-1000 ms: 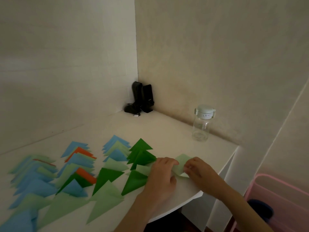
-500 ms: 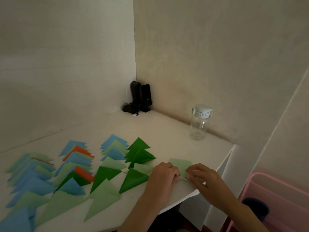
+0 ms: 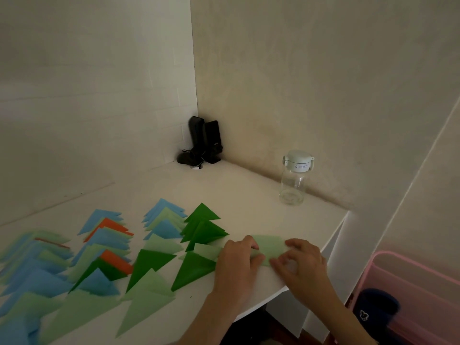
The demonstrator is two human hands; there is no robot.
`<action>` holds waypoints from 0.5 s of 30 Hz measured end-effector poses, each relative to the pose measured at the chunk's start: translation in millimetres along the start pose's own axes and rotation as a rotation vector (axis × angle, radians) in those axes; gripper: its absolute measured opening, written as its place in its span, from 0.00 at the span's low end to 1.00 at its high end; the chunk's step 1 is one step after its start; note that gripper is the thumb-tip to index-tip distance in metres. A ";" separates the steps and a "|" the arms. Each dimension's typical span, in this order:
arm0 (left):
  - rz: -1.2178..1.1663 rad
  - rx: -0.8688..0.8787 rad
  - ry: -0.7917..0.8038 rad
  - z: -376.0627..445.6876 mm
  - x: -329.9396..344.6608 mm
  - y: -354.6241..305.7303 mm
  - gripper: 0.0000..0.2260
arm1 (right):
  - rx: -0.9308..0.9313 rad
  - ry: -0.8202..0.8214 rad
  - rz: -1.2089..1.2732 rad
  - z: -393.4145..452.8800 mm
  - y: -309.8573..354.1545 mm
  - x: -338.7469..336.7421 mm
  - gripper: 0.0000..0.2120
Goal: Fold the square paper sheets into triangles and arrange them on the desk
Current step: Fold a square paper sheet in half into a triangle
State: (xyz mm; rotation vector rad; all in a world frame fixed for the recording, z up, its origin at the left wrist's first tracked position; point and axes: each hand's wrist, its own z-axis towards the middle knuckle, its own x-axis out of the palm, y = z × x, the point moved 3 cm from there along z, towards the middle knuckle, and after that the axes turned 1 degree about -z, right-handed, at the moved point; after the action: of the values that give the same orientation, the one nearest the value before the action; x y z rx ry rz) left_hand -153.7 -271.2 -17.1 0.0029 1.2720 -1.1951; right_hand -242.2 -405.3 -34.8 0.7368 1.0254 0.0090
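A light green paper sheet (image 3: 271, 246) lies flat on the white desk (image 3: 244, 195) near its front right corner. My left hand (image 3: 236, 262) presses on the sheet's left part with curled fingers. My right hand (image 3: 301, 265) pinches the sheet's near right edge between thumb and fingers. Left of my hands, several folded triangles in rows cover the desk: dark green triangles (image 3: 204, 227), light green triangles (image 3: 146, 302), blue triangles (image 3: 164, 215) and orange triangles (image 3: 109, 226).
A clear bottle with a pale lid (image 3: 295, 180) stands at the desk's right back edge. Black speakers (image 3: 205, 140) sit in the far corner against the walls. A pink basket (image 3: 418, 295) holding a dark cap stands on the floor to the right.
The raised light green flap has been laid down flat on the desk. Both hands shifted slightly and now press and pinch the flattened paper.
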 end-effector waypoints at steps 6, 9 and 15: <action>0.049 -0.005 0.006 1.9 1.8 -1.7 0.10 | 0.050 0.006 0.001 -1.0 2.9 -1.4 0.08; -0.007 -0.042 0.018 4.3 2.9 3.1 0.09 | 0.039 -0.011 0.058 0.3 2.2 -5.0 0.12; -0.129 -0.117 0.052 9.0 0.4 13.8 0.10 | 0.091 0.092 0.056 6.1 3.3 -9.2 0.18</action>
State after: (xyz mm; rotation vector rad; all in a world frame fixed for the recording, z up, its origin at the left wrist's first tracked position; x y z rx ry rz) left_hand -138.0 -270.6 -22.0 -0.1368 1.4039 -1.2352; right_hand -241.3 -409.3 -24.0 0.8540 1.0977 0.0449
